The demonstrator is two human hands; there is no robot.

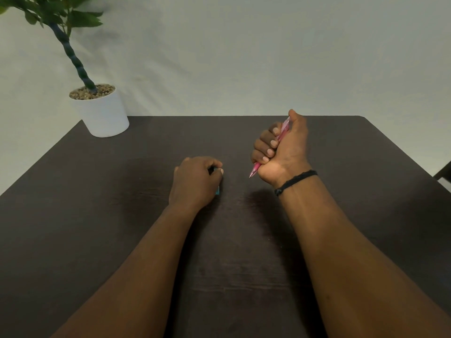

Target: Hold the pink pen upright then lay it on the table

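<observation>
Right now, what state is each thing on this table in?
Pink pen: gripped in the right hand, raised off the table, tip pointing down.
Small teal object: on the table, mostly hidden under the left hand, whose fingers curl over it.
Potted plant: upright at the far left corner.
Black wristband: worn on the right wrist.
Dark table: bears both forearms.

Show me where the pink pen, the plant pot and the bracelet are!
pink pen (282, 132), head view, on its barrel above the fingers.
plant pot (105, 115), head view, on its white side.
bracelet (296, 178), head view, on the black cord across the wrist.
</observation>
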